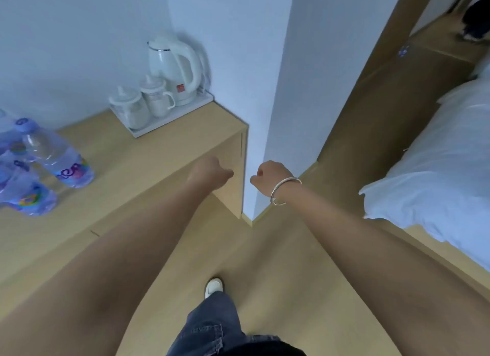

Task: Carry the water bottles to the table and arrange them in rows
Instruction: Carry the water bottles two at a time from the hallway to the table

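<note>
Bottles (39, 167) on table (148, 154) cut off at left edge; left hand (209, 174) and right hand (267, 176) curled, empty.

water bottles (31, 167): left of the left hand (209, 174), cluster cut off by the frame's edge, count unclear
right hand (267, 176): fingers curled under, hidden
far figure (477, 16): cropped, blurred
</note>
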Action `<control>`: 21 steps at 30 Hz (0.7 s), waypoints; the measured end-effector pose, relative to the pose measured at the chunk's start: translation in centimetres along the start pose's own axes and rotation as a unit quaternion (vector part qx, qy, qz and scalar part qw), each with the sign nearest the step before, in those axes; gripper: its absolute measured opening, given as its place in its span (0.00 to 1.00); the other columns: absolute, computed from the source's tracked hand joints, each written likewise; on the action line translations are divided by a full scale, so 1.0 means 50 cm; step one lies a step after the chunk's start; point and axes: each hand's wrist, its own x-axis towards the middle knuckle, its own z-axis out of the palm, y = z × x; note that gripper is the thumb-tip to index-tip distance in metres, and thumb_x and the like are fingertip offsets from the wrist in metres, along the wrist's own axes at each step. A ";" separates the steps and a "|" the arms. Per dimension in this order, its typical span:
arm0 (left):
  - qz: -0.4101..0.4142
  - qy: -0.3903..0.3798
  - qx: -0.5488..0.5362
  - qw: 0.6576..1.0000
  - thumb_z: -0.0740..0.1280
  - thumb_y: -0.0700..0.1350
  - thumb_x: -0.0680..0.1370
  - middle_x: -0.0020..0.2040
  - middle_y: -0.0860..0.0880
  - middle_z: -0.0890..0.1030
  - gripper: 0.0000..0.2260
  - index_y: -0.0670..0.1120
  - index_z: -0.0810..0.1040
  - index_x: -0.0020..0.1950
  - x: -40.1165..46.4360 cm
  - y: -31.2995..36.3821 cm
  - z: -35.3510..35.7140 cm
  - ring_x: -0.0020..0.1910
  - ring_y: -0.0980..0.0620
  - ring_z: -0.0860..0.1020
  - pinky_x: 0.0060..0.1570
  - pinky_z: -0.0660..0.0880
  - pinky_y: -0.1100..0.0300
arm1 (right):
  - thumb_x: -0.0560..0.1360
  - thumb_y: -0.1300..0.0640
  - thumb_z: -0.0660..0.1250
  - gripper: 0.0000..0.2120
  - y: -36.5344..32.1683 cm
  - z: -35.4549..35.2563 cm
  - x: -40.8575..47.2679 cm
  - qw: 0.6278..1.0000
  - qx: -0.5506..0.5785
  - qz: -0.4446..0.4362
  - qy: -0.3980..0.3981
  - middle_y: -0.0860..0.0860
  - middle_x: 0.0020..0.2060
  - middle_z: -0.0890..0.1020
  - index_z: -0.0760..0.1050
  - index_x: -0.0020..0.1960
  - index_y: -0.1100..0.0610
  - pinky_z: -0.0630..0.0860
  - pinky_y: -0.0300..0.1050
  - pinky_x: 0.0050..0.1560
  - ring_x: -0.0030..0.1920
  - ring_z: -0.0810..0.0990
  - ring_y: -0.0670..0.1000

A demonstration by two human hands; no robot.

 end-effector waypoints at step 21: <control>0.315 -0.122 0.228 0.913 0.64 0.47 0.73 0.54 0.48 0.74 0.18 0.44 0.72 0.62 0.412 0.761 0.352 0.48 0.49 0.72 0.44 0.66 0.58 | 0.72 0.54 0.60 0.12 0.649 -0.425 0.255 0.945 0.074 0.294 0.124 0.50 0.31 0.70 0.63 0.31 0.54 0.62 0.41 0.30 0.33 0.70 0.51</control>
